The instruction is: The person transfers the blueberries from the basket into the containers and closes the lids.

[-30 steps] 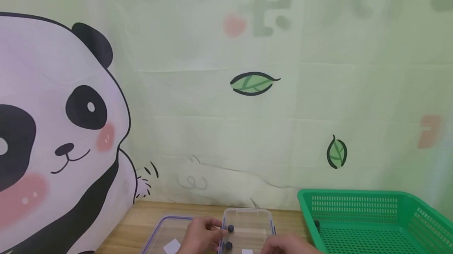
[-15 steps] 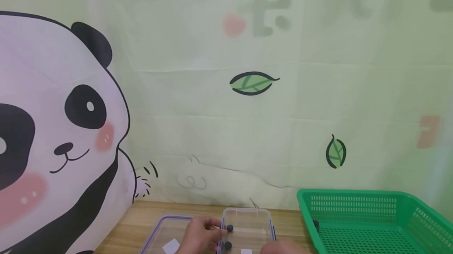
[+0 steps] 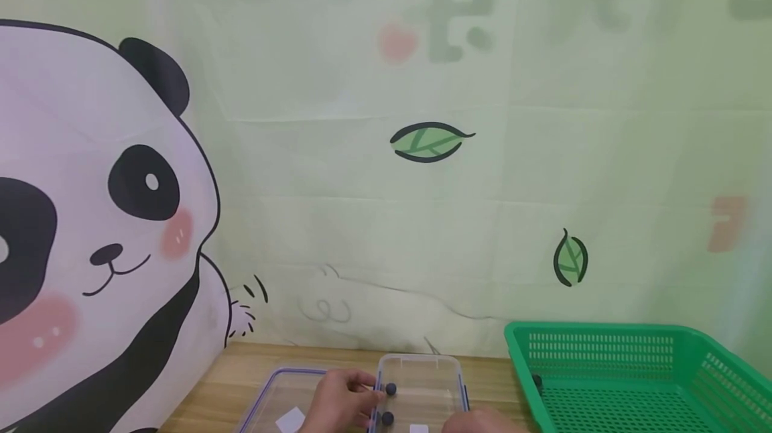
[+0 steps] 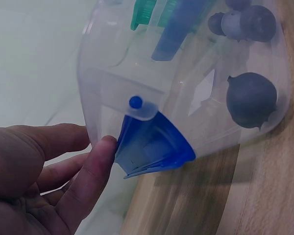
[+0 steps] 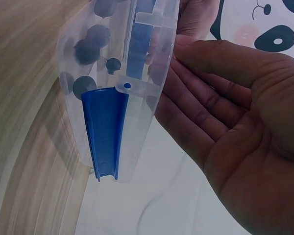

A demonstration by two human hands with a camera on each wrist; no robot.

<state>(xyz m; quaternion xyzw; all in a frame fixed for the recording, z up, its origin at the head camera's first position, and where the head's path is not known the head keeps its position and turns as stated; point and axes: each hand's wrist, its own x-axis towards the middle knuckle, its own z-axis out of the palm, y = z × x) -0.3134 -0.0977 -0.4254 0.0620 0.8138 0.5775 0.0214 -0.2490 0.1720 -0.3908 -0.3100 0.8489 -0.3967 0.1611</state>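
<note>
A clear plastic food container (image 3: 422, 369) with blue latches stands on the table. Several blueberries (image 4: 252, 100) lie inside, two of them along its left wall in the head view. My left hand (image 3: 344, 399) pinches the container's left rim between thumb and finger, beside a hanging blue latch (image 4: 149, 149). My right hand (image 3: 482, 421) is at the near right side, cut off by the frame's bottom. In the right wrist view its thumb (image 5: 220, 56) reaches the rim and its fingers lie close together. The fingertips show only blurred through the clear wall, so I cannot tell whether they hold anything.
A clear lid (image 3: 274, 389) with a blue seal lies left of the container, a white square (image 3: 291, 420) on it. To the right stands a green basket (image 3: 603, 329) with a dark round thing (image 3: 537, 381) at its left wall. A panda-printed cloth (image 3: 332, 218) hangs behind the table.
My right hand has dropped slightly down and left beside the container, with less of it showing. The left hand keeps its place at the rim.
</note>
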